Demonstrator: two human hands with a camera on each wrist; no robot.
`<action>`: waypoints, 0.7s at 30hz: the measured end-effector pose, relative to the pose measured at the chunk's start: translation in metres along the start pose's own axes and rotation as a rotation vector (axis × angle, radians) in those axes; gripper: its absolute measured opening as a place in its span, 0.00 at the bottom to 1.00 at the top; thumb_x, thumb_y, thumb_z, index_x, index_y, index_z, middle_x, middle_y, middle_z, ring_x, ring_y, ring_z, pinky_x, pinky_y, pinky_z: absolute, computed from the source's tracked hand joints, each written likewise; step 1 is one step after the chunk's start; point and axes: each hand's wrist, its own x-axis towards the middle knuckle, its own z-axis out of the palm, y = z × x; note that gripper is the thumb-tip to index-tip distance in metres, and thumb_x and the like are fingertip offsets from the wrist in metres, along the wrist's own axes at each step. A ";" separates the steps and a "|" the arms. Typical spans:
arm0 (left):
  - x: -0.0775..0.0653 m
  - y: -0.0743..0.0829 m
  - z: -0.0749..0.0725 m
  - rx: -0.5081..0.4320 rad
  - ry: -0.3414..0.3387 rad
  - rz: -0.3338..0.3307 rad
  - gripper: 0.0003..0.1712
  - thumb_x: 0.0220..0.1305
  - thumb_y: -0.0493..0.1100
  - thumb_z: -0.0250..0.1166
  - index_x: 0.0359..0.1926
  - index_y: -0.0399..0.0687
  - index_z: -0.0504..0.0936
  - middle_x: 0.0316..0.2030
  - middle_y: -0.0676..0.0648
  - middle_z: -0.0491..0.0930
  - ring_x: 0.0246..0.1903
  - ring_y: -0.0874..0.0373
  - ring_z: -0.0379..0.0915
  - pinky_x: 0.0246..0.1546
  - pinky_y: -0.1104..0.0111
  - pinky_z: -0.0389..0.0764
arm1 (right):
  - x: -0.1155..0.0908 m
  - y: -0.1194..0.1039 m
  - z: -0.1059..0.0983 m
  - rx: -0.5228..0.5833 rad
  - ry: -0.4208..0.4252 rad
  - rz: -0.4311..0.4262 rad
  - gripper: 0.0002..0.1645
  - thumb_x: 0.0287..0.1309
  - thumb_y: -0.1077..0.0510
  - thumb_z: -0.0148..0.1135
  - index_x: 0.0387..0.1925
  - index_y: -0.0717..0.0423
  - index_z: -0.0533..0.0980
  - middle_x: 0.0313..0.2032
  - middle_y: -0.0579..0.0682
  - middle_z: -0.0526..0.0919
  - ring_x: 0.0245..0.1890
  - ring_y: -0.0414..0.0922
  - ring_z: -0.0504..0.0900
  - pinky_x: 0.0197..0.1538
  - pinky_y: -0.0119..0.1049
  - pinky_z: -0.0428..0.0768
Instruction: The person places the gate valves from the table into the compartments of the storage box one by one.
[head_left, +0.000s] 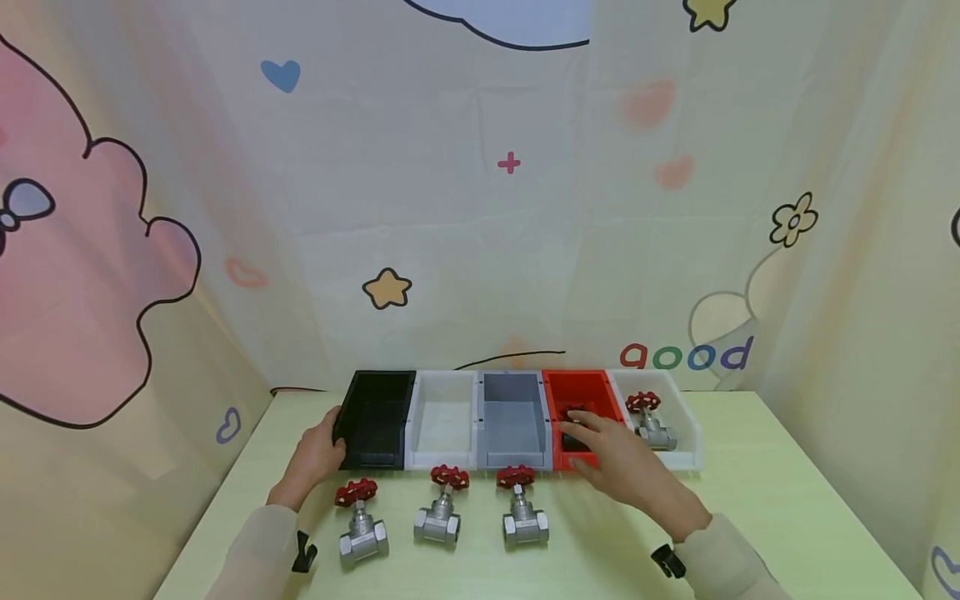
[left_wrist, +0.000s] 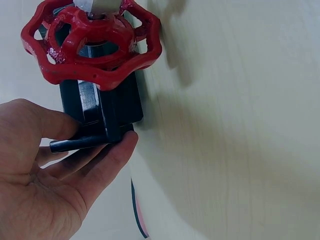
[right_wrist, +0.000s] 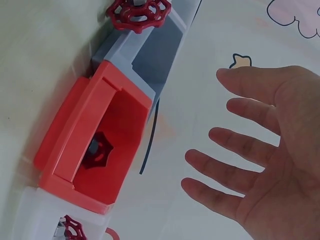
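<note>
My left hand [head_left: 310, 454] grips the side wall of the black bin [head_left: 378, 417] at the left end of the bin row. In the left wrist view the thumb lies over the wall and the fingers pass beneath it. Above the red bin [head_left: 577, 382], my right hand [head_left: 626, 462] is spread and holds nothing. A valve with a red handwheel [right_wrist: 100, 152] lies inside that bin; its body is mostly hidden. The white bin [head_left: 688, 417] on the far right holds a gate valve [head_left: 652, 429] with a silver body.
Between black and red stand another white bin [head_left: 442, 417] and a grey bin [head_left: 513, 421]. Three silver valves with red handwheels lie in front of the row: the left valve [head_left: 363, 533], middle valve [head_left: 438, 521] and right valve [head_left: 525, 521]. A printed curtain [head_left: 465, 192] hangs behind.
</note>
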 end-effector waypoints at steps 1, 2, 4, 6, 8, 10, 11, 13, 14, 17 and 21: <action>0.000 0.000 0.000 0.000 -0.002 -0.002 0.36 0.67 0.36 0.53 0.73 0.31 0.53 0.60 0.23 0.71 0.46 0.41 0.75 0.46 0.48 0.78 | -0.001 0.000 0.001 -0.003 0.003 -0.005 0.33 0.52 0.54 0.73 0.62 0.50 0.76 0.63 0.56 0.76 0.58 0.58 0.79 0.54 0.54 0.80; 0.001 0.000 0.001 0.001 -0.003 -0.002 0.36 0.67 0.36 0.53 0.73 0.31 0.53 0.60 0.23 0.71 0.46 0.41 0.75 0.45 0.49 0.78 | -0.001 -0.001 0.002 -0.004 0.003 -0.007 0.33 0.52 0.53 0.73 0.61 0.49 0.76 0.63 0.56 0.76 0.58 0.58 0.79 0.54 0.54 0.80; 0.001 -0.001 0.001 0.001 -0.006 -0.003 0.37 0.67 0.37 0.52 0.73 0.31 0.52 0.61 0.24 0.70 0.45 0.42 0.74 0.45 0.49 0.77 | -0.002 -0.002 0.002 -0.001 0.002 -0.010 0.34 0.51 0.53 0.74 0.61 0.49 0.77 0.63 0.55 0.76 0.58 0.57 0.79 0.54 0.53 0.80; 0.002 -0.001 0.001 0.001 -0.006 -0.001 0.37 0.67 0.37 0.52 0.73 0.31 0.52 0.61 0.24 0.70 0.45 0.42 0.74 0.45 0.49 0.77 | -0.004 -0.003 0.003 0.008 -0.002 -0.007 0.34 0.51 0.53 0.74 0.61 0.50 0.77 0.64 0.55 0.76 0.58 0.57 0.79 0.54 0.53 0.80; 0.002 -0.001 0.001 0.000 -0.004 0.005 0.37 0.67 0.37 0.52 0.73 0.31 0.52 0.61 0.24 0.70 0.45 0.42 0.74 0.45 0.49 0.77 | -0.005 -0.005 0.003 0.014 -0.008 -0.004 0.33 0.51 0.54 0.74 0.61 0.50 0.77 0.63 0.55 0.76 0.58 0.57 0.79 0.54 0.53 0.80; 0.003 -0.001 0.001 0.000 -0.003 0.008 0.37 0.67 0.37 0.53 0.73 0.31 0.52 0.60 0.24 0.71 0.45 0.42 0.74 0.45 0.49 0.77 | -0.006 -0.006 0.005 0.016 -0.011 -0.007 0.33 0.51 0.54 0.73 0.61 0.50 0.77 0.63 0.55 0.77 0.57 0.56 0.79 0.54 0.52 0.80; 0.003 -0.001 0.001 0.000 -0.003 0.010 0.37 0.67 0.37 0.53 0.73 0.31 0.52 0.60 0.24 0.71 0.45 0.42 0.74 0.45 0.49 0.77 | -0.007 -0.006 0.005 0.016 -0.008 -0.012 0.32 0.52 0.54 0.73 0.61 0.50 0.77 0.62 0.55 0.77 0.57 0.56 0.79 0.54 0.52 0.80; 0.003 -0.001 0.001 0.002 -0.002 0.017 0.37 0.67 0.36 0.53 0.73 0.31 0.52 0.60 0.23 0.71 0.45 0.41 0.75 0.45 0.49 0.77 | -0.008 -0.007 0.007 0.008 0.001 -0.022 0.31 0.51 0.53 0.73 0.59 0.49 0.78 0.61 0.54 0.78 0.57 0.54 0.80 0.53 0.50 0.81; 0.003 -0.001 0.001 0.001 -0.002 0.017 0.37 0.67 0.37 0.53 0.73 0.31 0.53 0.60 0.23 0.71 0.45 0.41 0.75 0.45 0.49 0.77 | -0.008 -0.008 0.008 0.005 0.007 -0.028 0.31 0.51 0.53 0.73 0.59 0.48 0.78 0.61 0.54 0.78 0.56 0.54 0.80 0.53 0.49 0.81; 0.003 0.000 0.002 -0.001 -0.004 0.019 0.37 0.67 0.36 0.53 0.73 0.31 0.52 0.60 0.23 0.71 0.45 0.41 0.75 0.45 0.49 0.77 | -0.009 -0.011 0.011 -0.001 0.011 -0.055 0.29 0.51 0.52 0.73 0.57 0.48 0.79 0.60 0.54 0.79 0.55 0.53 0.81 0.53 0.49 0.81; 0.003 0.000 0.002 0.000 0.002 0.011 0.37 0.67 0.36 0.53 0.73 0.31 0.52 0.60 0.23 0.70 0.47 0.40 0.75 0.46 0.49 0.77 | -0.009 -0.017 0.017 0.015 -0.049 -0.071 0.29 0.54 0.51 0.71 0.59 0.46 0.78 0.62 0.54 0.77 0.57 0.55 0.79 0.55 0.53 0.79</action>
